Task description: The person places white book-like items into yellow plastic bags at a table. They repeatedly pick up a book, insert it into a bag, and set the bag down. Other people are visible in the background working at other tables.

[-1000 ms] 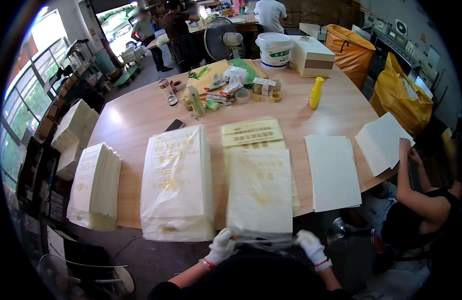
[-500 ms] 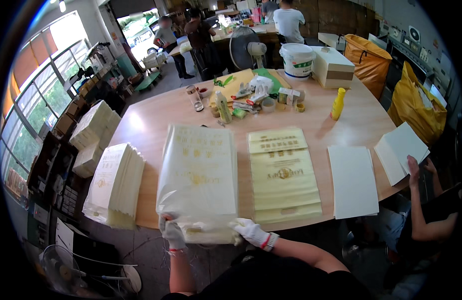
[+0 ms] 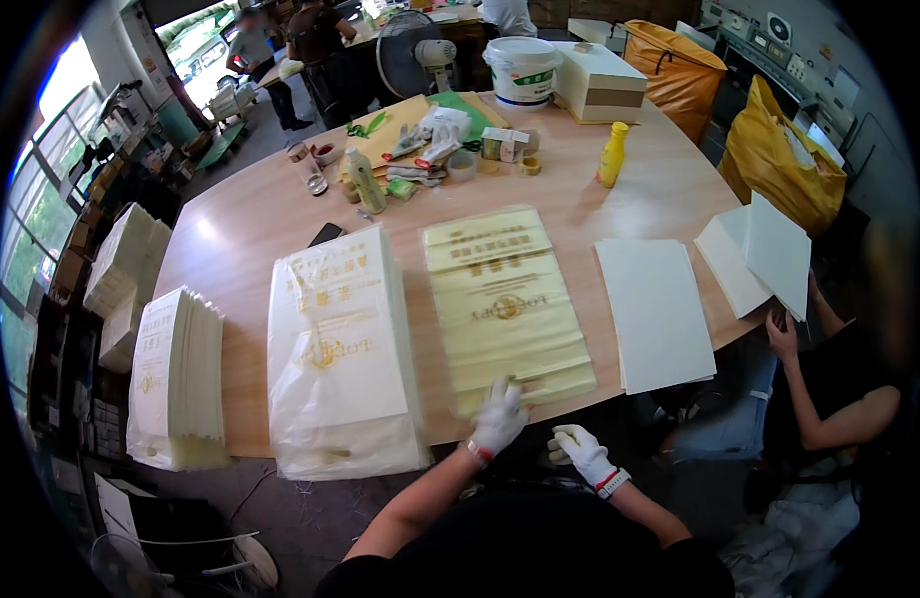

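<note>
My left hand [image 3: 501, 417], in a white glove, reaches to the near edge of a flat stack of pale yellow printed plastic bags [image 3: 510, 344]. Its fingers are stretched out, slightly blurred, over the bags' near end. My right hand [image 3: 582, 450], also gloved, hovers off the table's front edge with curled fingers; nothing shows in them. To the left lies a thick pile of clear printed bags with white boards inside [image 3: 340, 339]. A stack of plain white boards [image 3: 654, 314] lies right of the yellow bags.
Another fanned pile of filled bags [image 3: 171, 379] lies far left on the table [image 3: 246, 259]. At right, a person's hand [image 3: 782, 334] is at more white boards [image 3: 754, 254]. Farther back are a yellow bottle [image 3: 612, 155], a white bucket [image 3: 523, 75], gloves and tape.
Both my hands have left the pile of filled bags and moved right, the left one onto the yellow bags. The view has swung right and down. The other person's top board has shifted.
</note>
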{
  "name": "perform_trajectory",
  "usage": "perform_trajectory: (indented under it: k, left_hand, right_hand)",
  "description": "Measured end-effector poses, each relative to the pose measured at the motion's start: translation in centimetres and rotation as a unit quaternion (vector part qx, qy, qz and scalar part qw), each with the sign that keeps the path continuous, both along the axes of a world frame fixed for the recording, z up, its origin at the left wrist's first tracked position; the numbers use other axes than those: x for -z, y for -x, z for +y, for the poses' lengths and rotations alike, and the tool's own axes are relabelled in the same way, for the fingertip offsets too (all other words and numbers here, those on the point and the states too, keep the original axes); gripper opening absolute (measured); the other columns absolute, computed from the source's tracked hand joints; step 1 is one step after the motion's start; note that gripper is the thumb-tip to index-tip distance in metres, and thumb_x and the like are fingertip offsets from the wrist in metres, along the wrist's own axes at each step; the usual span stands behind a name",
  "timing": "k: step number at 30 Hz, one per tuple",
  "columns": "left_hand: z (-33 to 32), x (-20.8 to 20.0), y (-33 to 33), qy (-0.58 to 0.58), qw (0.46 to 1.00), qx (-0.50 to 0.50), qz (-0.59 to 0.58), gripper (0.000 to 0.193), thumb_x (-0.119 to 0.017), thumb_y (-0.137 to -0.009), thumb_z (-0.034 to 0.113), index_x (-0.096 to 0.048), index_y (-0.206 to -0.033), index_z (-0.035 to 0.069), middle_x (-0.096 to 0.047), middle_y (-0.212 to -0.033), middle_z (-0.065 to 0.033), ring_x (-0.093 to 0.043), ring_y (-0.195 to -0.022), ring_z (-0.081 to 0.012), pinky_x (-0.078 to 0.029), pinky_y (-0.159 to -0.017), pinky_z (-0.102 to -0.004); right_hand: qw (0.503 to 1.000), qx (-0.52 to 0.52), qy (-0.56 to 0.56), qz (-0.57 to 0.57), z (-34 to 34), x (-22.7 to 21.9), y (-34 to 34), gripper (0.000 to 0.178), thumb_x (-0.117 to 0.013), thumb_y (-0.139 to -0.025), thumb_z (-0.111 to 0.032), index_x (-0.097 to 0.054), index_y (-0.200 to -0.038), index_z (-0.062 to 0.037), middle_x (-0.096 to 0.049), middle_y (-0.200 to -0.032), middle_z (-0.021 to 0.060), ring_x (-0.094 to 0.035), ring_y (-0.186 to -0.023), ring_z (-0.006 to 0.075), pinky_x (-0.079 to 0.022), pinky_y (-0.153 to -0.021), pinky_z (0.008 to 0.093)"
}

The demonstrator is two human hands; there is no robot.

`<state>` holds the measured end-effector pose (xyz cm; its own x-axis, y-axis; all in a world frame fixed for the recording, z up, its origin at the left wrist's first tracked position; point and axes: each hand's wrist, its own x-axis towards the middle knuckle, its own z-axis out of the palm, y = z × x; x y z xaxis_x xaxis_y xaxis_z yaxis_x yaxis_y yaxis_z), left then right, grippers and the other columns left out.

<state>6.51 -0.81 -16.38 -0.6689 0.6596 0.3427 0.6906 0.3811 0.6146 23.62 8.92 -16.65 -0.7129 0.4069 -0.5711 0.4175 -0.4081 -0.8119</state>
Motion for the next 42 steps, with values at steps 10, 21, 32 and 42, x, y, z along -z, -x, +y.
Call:
perform_trajectory:
  k: [10,21,32,42]
  left_hand:
    - [4.6,-1.4,5.2,0.231,0.946,0.088,-0.211,0.026,-0.055,-0.081,0.031,-0.061,-0.08,0.006,-0.062,-0.078,-0.0122,-0.058,-0.076,-0.0323,-0.046,-0.067,-0.0409]
    - [6.5,-3.0,15.8,-0.218,0.834,-0.079,-0.5,0.023,-0.047,-0.089,0.016,-0.056,-0.104,0.002,-0.064,-0.081,-0.0061,-0.048,-0.056,-0.0077,-0.039,-0.05,-0.0201]
    - [6.9,-12.9,10.3,-0.041,0.953,0.079,-0.289,0.039,-0.051,-0.084,0.005,-0.042,-0.121,-0.001,-0.066,-0.088,-0.0058,-0.051,-0.062,-0.0076,-0.045,-0.061,-0.0234]
    - [2.3,-14.1,4.4,-0.151,0.978,0.014,0.142,0.049,-0.065,-0.064,-0.003,-0.051,-0.11,0.006,-0.059,-0.099,-0.0135,-0.056,-0.097,-0.0348,-0.046,-0.083,-0.0388]
  right_hand:
    - [0.974,0.053,0.18,0.127,2.9,1.2,2.8,0.027,-0.054,-0.089,-0.021,-0.052,-0.109,-0.0032,-0.058,-0.087,0.0065,-0.058,-0.072,0.0141,-0.05,-0.065,0.0286]
    - [0.678,0.078,-0.726,0.078,6.6,-3.0,10.2,0.033,-0.068,-0.07,-0.023,-0.058,-0.094,-0.0045,-0.058,-0.099,0.0139,-0.054,-0.097,0.0303,-0.042,-0.086,0.0418]
    - [0.859,-0.208,-0.438,0.166,4.6,-2.3,12.6,0.046,-0.056,-0.079,-0.022,-0.046,-0.121,-0.0068,-0.053,-0.113,0.0171,-0.055,-0.098,0.0332,-0.044,-0.082,0.0412]
    - [0.754,-0.057,-0.652,-0.06,17.4,0.3,-3.3,0.057,-0.063,-0.075,-0.044,-0.05,-0.116,-0.0076,-0.06,-0.099,0.0144,-0.058,-0.092,0.032,-0.046,-0.08,0.0418]
